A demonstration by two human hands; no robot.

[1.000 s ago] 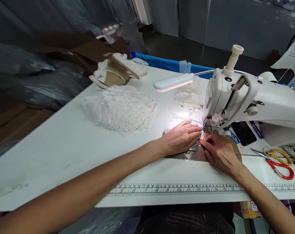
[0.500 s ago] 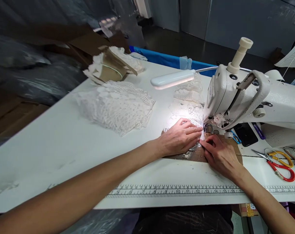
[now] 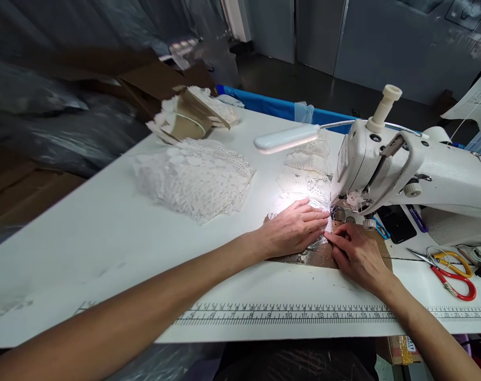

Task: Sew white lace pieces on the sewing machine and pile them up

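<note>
My left hand (image 3: pixel 293 228) lies flat, fingers stretched out, pressing a strip of white lace (image 3: pixel 306 180) onto the table just left of the needle of the white sewing machine (image 3: pixel 407 169). My right hand (image 3: pixel 357 254) rests in front of the presser foot, its fingers together and pinching the near end of the lace where both hands meet. The lace runs on behind the needle toward the back of the table. A white lamp (image 3: pixel 286 138) lights the spot.
A heap of white lace pieces (image 3: pixel 194 175) lies mid-table, with lace wound on cardboard (image 3: pixel 188 114) behind it. Red-handled scissors (image 3: pixel 452 278) and yellow-handled scissors (image 3: pixel 450 257) lie at the right. A printed ruler (image 3: pixel 296 313) runs along the table's front edge.
Both hands stay at the needle with barely any shift; the camera view has moved a little.
</note>
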